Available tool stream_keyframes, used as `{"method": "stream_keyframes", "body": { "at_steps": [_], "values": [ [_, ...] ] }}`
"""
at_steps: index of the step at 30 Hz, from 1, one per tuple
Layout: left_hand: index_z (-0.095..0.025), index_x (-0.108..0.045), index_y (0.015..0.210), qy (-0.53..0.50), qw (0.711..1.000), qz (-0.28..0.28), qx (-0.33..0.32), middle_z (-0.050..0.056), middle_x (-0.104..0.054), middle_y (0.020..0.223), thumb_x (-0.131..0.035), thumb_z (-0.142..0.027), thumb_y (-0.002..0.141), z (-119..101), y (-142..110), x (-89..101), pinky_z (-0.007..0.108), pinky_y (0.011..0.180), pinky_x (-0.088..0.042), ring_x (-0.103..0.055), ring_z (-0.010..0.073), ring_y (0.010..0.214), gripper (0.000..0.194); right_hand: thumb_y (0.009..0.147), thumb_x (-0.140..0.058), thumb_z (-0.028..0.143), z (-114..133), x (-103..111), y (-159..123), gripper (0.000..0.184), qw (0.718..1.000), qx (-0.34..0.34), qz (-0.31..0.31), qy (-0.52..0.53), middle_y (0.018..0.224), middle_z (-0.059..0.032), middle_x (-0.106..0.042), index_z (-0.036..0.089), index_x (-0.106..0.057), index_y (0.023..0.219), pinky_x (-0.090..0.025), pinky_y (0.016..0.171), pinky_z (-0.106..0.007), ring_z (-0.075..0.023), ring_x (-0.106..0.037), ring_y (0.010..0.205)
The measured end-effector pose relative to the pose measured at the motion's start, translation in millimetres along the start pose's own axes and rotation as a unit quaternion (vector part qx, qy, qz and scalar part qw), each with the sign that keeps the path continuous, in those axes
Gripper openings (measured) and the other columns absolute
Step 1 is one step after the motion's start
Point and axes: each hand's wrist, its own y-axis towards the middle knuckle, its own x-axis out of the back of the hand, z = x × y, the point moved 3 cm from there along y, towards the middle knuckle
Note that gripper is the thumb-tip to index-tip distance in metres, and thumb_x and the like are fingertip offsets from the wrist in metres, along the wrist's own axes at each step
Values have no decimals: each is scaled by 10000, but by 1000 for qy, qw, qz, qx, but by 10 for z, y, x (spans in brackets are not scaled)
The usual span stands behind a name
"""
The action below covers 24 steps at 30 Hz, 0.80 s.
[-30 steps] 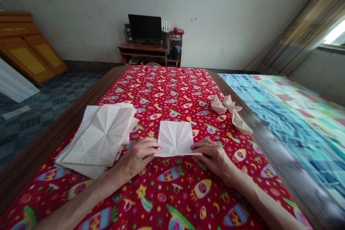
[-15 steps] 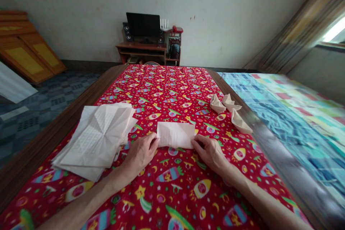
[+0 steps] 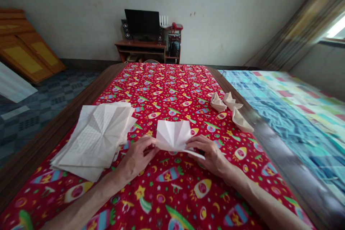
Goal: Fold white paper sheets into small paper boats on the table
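Observation:
A creased white sheet of paper (image 3: 173, 133) is between my hands, partly opened, with fold lines fanning out from its lower middle. My left hand (image 3: 141, 154) pinches its left edge between thumb and fingers. At the other side, my right hand (image 3: 208, 150) grips the right edge, where a folded strip of the sheet sticks out towards me. To the left lies a pile of creased papers (image 3: 93, 136). Three folded paper boats (image 3: 217, 102) stand at the right of the red patterned cloth (image 3: 172, 183).
The cloth covers a dark wooden table (image 3: 94, 91). Beyond it, a monitor (image 3: 142, 23) stands on a small desk by the wall. A bed with a patchwork cover (image 3: 272, 115) adjoins the right side. At the far left is a wooden cabinet (image 3: 29, 48).
The sheet has gone from a flat folded rectangle to a partly opened one showing radiating creases. Both hands have shifted slightly, and the right fingers now reach over the edge.

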Motion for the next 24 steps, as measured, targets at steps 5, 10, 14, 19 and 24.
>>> {"method": "stream_keyframes", "body": {
  "at_steps": [5, 10, 14, 19, 24],
  "values": [
    [-207, -667, 1034, 30, 995, 48, -88, 64, -669, 1070, -533, -111, 840, 6, -16, -41, 330, 871, -494, -594, 177, 999, 254, 857, -598, 257, 19, -7, 25, 116, 1000, 21, 2, 9, 926, -79, -686, 203, -700, 852, -516, 702, -270, -169, -648, 815],
    [-218, -718, 917, 44, 991, 35, -121, 60, -694, 995, -508, -101, 864, 11, 3, -36, 309, 783, -527, -614, 164, 910, 245, 890, -550, 266, 5, -8, 5, 170, 1000, 22, 2, -11, 908, -74, -704, 208, -705, 851, -523, 707, -279, -171, -651, 813],
    [-216, -728, 908, 39, 993, 16, -112, 65, -689, 977, -473, -98, 881, 3, -6, -27, 288, 761, -522, -607, 156, 892, 282, 873, -574, 273, 1, -19, -15, 149, 998, 48, 3, -32, 907, -81, -700, 208, -708, 858, -514, 663, -286, -176, -638, 782],
    [-226, -746, 792, 17, 996, 4, -84, 35, -657, 833, -523, -88, 826, 67, -15, -28, 244, 684, -495, -589, 131, 763, 264, 864, -589, 249, -3, -13, -11, 139, 1000, 19, 14, -10, 875, -63, -688, 211, -719, 835, -500, 658, -263, -161, -633, 773],
    [-191, -728, 761, -3, 999, 9, -38, 30, -629, 840, -559, -188, 865, 91, -33, -40, 240, 691, -471, -581, 126, 755, 199, 875, -565, 236, -31, 11, 4, 179, 998, -45, 30, 25, 816, -43, -670, 193, -711, 782, -480, 619, -236, -138, -618, 713]
  ]
}}
